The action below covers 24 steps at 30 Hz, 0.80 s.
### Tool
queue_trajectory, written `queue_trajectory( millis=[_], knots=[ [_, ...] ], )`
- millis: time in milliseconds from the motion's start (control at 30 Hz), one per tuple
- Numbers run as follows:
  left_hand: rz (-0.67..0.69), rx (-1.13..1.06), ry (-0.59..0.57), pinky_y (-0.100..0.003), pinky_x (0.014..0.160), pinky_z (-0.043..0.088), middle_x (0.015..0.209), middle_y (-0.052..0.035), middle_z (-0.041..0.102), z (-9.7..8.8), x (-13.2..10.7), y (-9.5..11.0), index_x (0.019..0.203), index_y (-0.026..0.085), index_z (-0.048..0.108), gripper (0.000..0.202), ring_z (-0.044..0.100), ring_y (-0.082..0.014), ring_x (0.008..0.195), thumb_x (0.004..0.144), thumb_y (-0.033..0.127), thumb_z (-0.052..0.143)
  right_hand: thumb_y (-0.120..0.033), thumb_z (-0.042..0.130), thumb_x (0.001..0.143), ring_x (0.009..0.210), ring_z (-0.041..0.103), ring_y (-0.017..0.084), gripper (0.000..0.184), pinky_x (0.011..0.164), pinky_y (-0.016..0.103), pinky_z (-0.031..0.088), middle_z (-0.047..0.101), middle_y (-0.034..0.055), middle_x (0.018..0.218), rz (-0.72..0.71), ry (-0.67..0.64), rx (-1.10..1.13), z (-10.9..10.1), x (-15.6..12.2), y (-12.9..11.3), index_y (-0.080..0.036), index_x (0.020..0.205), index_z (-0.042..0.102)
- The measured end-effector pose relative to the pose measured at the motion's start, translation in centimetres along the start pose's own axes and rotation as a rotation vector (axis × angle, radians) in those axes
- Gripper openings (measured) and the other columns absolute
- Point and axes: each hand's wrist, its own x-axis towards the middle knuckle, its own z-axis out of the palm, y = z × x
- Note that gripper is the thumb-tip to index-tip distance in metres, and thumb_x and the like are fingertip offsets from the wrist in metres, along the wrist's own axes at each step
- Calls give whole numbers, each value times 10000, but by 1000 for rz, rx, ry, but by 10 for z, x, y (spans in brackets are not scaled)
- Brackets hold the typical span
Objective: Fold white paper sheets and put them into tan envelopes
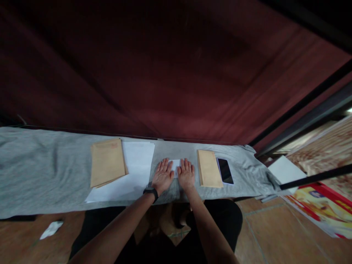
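Between my two hands lies a small white piece of paper point(175, 168), apparently folded, on the grey cloth. My left hand point(163, 176) presses flat over its left side, fingers stretched forward, with a dark watch on the wrist. Over its right side rests my right hand point(186, 174), also flat with fingers extended. The paper's outer edges are hidden under the hands. Left of my left hand is a stack of white sheets point(139, 161), partly covered by brown envelopes point(107, 161). To the right of my right hand sits a neat pile of brown envelopes point(209, 168).
A phone point(225, 171) with a dark screen lies beside the right envelopes. The grey cloth point(55, 165) covers a narrow surface, with a dark red sheet point(170, 73) behind it. A colourful box point(324, 209) and a crumpled white tissue point(51, 229) are on the tiled floor.
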Motion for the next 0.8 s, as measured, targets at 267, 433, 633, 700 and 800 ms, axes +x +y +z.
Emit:
queue_trajectory(
  millis=[267,433,633,700,800],
  knots=[
    [44,10,-46,-460,1255,189,1618,-127,367,-5,-1,-1,1517,129,439,554,275,-270,1526,988,278,364,-325,268,1081,1507,307,232,502,1235,464,171,393,86,1606,-172,-38,60,-6,7,-22,-171,1535,418],
    [82,10,-51,-456,1256,192,1601,-130,396,-7,-2,-4,1520,117,430,565,303,-247,1516,980,263,353,-328,291,1081,1511,304,222,478,1224,468,210,404,84,1600,-220,-44,52,-1,9,-25,-218,1517,453],
    [3,-25,19,-467,1257,200,1608,-174,362,-11,-20,-8,1510,62,426,604,283,-282,1522,993,369,373,-375,309,1080,1505,309,250,526,1216,470,218,345,112,1625,-102,-21,-27,-1,10,6,-180,1566,356],
    [-12,-30,24,-470,1256,203,1607,-179,359,-12,-28,-9,1515,51,411,615,274,-283,1526,990,368,372,-386,309,1079,1501,316,248,537,1212,469,228,353,123,1620,-83,-21,-39,-2,10,12,-170,1570,345],
    [-44,-17,13,-460,1254,208,1606,-185,357,-14,-37,-10,1519,29,391,625,277,-280,1524,985,351,357,-396,304,1076,1501,316,256,557,1205,477,241,365,148,1611,-54,-3,-49,0,9,12,-143,1572,334]
  ],
)
